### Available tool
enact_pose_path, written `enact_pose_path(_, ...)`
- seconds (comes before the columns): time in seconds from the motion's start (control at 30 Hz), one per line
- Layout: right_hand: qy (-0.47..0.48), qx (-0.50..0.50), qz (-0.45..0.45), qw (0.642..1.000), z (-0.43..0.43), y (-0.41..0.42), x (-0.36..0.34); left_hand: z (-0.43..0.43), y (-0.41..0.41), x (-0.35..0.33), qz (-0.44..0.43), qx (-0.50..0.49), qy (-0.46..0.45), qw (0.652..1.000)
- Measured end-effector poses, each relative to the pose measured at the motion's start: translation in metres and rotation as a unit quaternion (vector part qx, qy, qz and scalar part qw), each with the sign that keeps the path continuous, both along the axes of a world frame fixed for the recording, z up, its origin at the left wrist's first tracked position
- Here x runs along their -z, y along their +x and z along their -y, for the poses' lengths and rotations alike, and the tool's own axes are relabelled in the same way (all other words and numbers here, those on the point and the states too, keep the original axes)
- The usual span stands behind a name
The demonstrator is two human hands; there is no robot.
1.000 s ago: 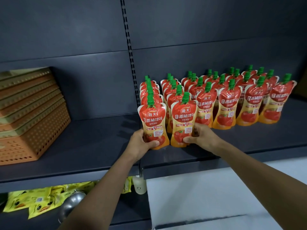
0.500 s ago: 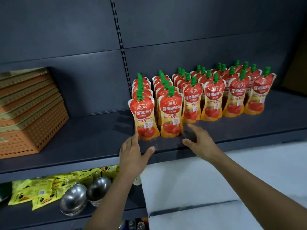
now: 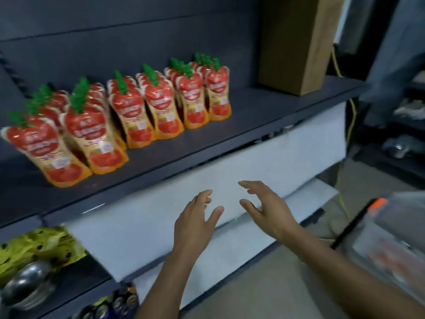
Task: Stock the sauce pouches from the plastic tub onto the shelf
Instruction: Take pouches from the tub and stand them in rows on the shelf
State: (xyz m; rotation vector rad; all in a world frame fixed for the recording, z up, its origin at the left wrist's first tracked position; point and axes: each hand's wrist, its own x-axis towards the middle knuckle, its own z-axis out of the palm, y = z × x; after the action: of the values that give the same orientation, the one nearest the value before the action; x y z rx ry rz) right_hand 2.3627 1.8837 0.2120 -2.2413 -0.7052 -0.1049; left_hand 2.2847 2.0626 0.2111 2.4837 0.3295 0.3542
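A: Nearest us, our left hand [image 3: 195, 223] and right hand [image 3: 268, 209] hang with fingers spread, holding nothing, below the shelf's front edge.

B: So where's our next pouch?

A: In the plastic tub [image 3: 388, 245] at lower right, so our right hand is nearer. It's blurred; we can't tell how the pouches inside lie.

B: And farther off?

A: The sauce pouches [image 3: 135, 111] stand upright in rows on the shelf [image 3: 264, 120], toward its left end; bare space runs right to the brown box [image 3: 294, 42].
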Motion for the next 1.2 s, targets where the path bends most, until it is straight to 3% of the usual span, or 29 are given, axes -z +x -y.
enact_pose_path(0.3,-0.010,0.213,-0.102,0.972,0.200,0.037,0.041,0.187,0.111,0.031,-0.100,0.206,-0.042,0.973)
enact_pose_path(0.63,0.049,0.408,-0.211,0.887,0.394,0.087,0.134,0.399,0.243,0.096,-0.223,0.398,-0.059,0.888)
enact_pose_path(0.93,0.139,0.525,-0.384,0.747,0.510,0.171,0.257,0.526,0.355,0.226,-0.407,0.352,-0.129,0.833)
enact_pose_path(1.1,0.201,0.532,-0.516,0.641,0.538,0.208,0.328,0.567,0.395,0.318,-0.497,0.264,-0.131,0.816)
enact_pose_path(1.2,0.218,0.524,-0.560,0.604,0.545,0.220,0.367,0.581,0.408,0.374,-0.539,0.229,-0.131,0.800)
